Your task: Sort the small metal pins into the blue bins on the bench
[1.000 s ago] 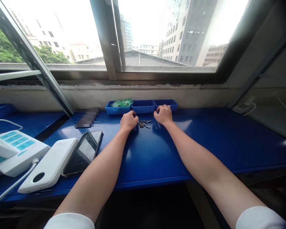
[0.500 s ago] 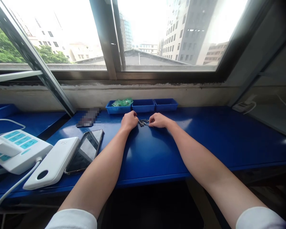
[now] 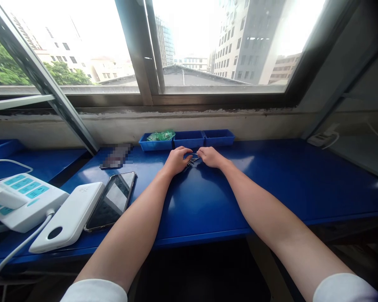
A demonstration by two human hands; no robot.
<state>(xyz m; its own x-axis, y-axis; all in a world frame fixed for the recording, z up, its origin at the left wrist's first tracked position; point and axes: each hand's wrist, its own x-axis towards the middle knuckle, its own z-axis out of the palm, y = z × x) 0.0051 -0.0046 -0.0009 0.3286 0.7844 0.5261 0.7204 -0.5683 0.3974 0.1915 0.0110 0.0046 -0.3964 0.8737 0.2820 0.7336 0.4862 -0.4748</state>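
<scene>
Several small thin black-and-silver rods [image 3: 192, 161] lie in a loose pile on the blue table [image 3: 201, 201]; they are too small to name more exactly. My left hand [image 3: 178, 160] is over the left side of the pile and hides part of it. Its thumb and forefinger are apart, with a gap between them. My right hand [image 3: 210, 157] is closed in a pinch at the pile's upper right. A thin light-coloured rod [image 3: 195, 154] juts from its fingertips toward the left hand's fingers.
Behind the hands stand three blue bins: the left bin [image 3: 156, 145] holds green pieces [image 3: 161, 135], beside the middle bin [image 3: 189, 140] and right bin [image 3: 219, 137]. At left lie a phone [image 3: 113, 201], a white power bank [image 3: 67, 218] and a power strip [image 3: 25, 201] with cables.
Both hands have moved closer together. My left hand has shifted right over the pile and parted its thumb and forefinger. My right hand has lifted a thin rod slightly away from the pile.
</scene>
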